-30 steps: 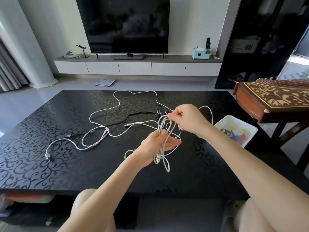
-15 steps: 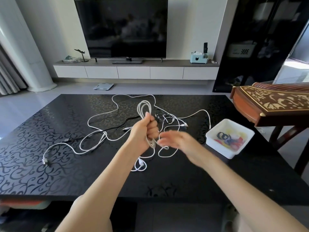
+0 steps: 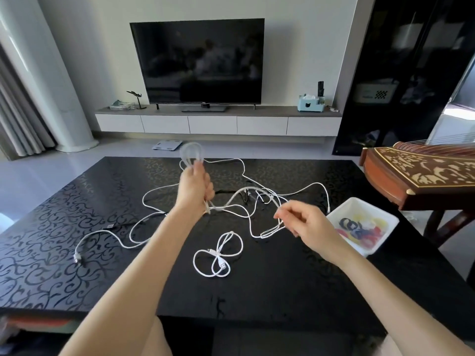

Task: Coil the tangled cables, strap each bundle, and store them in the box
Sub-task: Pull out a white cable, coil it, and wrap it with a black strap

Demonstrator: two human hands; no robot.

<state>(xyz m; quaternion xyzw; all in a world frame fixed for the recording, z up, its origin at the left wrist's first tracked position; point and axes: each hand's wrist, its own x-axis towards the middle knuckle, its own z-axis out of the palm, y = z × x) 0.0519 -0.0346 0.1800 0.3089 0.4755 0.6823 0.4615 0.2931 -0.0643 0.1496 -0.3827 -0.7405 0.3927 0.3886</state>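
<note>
Compared with half a second earlier: left hand (image 3: 195,186) up and out toward the far edge of the desk (image 3: 257,299), right hand (image 3: 305,222) off toward the right edge, a slack tail (image 3: 218,260) of white cable down flat on the surface rather than dangling.

Nearest, toward the front edge: that tail, lying in a few loose loops with its plug (image 3: 223,264) across them, touched by neither hand.

Farther in, on the right: fingers (image 3: 289,211) of the right hand curled, pinching a doubled strand (image 3: 272,231) of white cable just above the desk. Just beside, at the right edge: the white box (image 3: 383,240), coloured straps (image 3: 359,227) inside, no cable in it yet.

Mid-desk: fingers (image 3: 207,187) of the left hand closed in a fist round a gathered coil (image 3: 191,152), loops blurred above the fist.

Between and behind the hands: the rest of the tangle (image 3: 246,199), white strands crossing a black cable (image 3: 123,224), reaching the left side and the far edge.

Judged as the first step, coiling, barely begun; nothing strapped, nothing stored. Next, probably: draw the pinched strand clear of the crossings and lay it as another loop into the left fist, with enough slack not to tighten the knot; only then reach for a strap.
</note>
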